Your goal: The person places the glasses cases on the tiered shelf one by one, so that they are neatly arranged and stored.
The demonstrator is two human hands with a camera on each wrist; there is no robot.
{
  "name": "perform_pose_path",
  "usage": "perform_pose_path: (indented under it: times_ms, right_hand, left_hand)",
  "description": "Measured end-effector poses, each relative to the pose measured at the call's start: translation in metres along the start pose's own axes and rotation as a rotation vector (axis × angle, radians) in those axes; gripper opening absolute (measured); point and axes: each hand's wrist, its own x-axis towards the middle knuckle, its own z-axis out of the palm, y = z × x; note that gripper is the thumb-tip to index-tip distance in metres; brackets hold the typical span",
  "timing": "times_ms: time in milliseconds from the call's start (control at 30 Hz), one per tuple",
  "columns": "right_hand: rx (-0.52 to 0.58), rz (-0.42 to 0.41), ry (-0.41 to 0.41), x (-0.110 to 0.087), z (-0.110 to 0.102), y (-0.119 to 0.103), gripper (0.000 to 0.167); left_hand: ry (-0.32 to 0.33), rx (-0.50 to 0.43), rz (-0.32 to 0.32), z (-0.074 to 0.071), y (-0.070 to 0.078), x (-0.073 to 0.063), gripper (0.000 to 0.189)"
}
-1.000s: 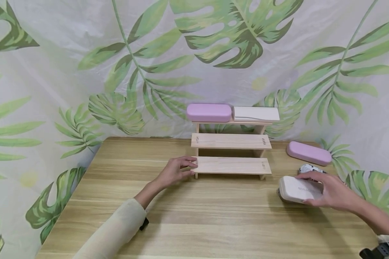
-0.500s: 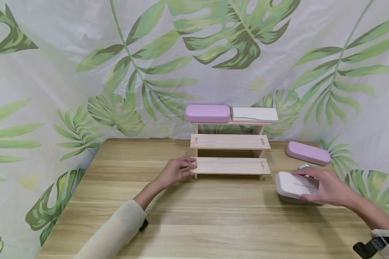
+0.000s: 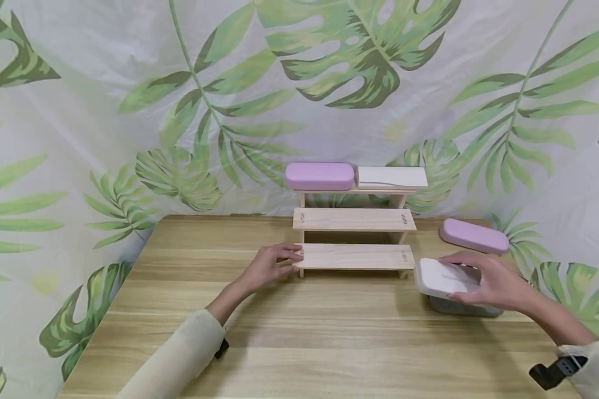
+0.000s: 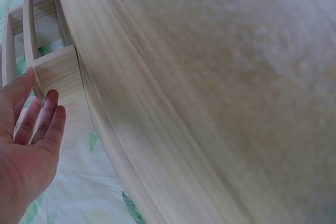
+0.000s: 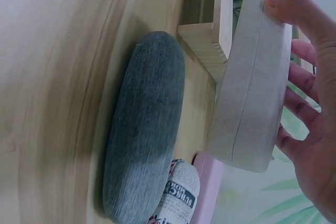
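My right hand (image 3: 494, 280) grips a white glasses case (image 3: 444, 277), thumb on one long side and fingers on the other. The case is raised beside the right end of a three-step wooden shelf (image 3: 354, 256). Below it on the table lies a dark grey glasses case (image 5: 144, 129), partly covered in the head view. My left hand (image 3: 269, 265) holds the left end of the lowest step between thumb and fingers; the left wrist view shows its fingertips (image 4: 52, 98) at the board's end. On the top step sit a pink glasses case (image 3: 319, 176) and a white case (image 3: 392, 177).
Another pink glasses case (image 3: 474, 235) lies at the table's back right. Beside the grey case is a newsprint-patterned case (image 5: 178, 195), hidden behind the right hand in the head view. A leaf-patterned cloth (image 3: 229, 72) hangs behind the wooden table (image 3: 279, 343).
My right hand has lifted the white case off the right-hand group and moved it leftward and up toward the shelf, uncovering the grey case. The left hand stays at the lowest step.
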Motion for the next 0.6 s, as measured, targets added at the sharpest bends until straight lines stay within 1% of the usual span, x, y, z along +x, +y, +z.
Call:
perform_pose_path:
  times_ms: [200,400,600]
  right_hand:
    - [0.013,-0.023,-0.008,0.012,0.002,-0.001,0.071]
    - [0.044,-0.066,0.014,0.023,0.005,-0.005,0.072]
    - [0.052,-0.078,0.028,0.032,0.010,-0.006,0.071]
  left_hand:
    - [0.000,-0.002,0.001,0.000,-0.002,-0.001,0.024]
    - [-0.003,0.000,0.006,-0.001,-0.002,-0.002,0.024]
    - [-0.001,0.012,0.016,-0.001,-0.002,-0.002,0.024]
